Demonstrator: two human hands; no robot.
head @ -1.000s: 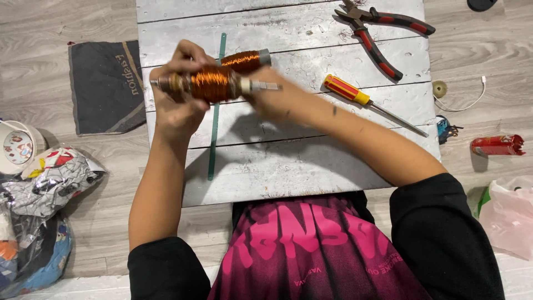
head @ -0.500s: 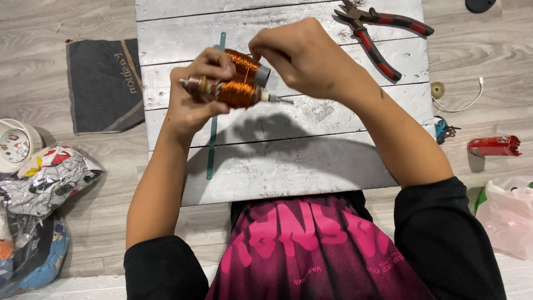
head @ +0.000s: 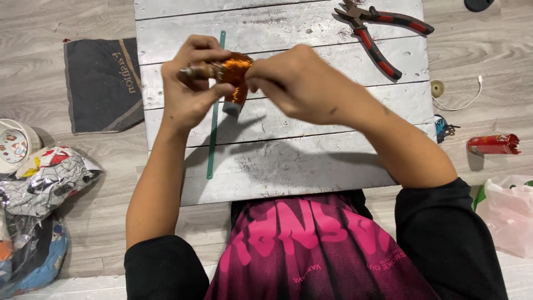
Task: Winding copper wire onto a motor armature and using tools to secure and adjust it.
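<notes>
Both hands up over the tabletop (head: 288, 161), working one part. My left hand (head: 191, 89) is wrapped around a copper wire coil (head: 236, 69) on a spindle; right hand (head: 294, 83) is pinched closed at the coil's right side, fingertips on the winding. Coil is held above the whitewashed planks, its grey end pointing down. Green strip (head: 214, 139) lies flat just under the left hand. Red-handled pliers (head: 380, 33) sit well apart at top right. Dark cloth (head: 100, 83) on the floor, left.

Bright even light, soft arm shadows on board (head: 288, 166), slight motion blur
</notes>
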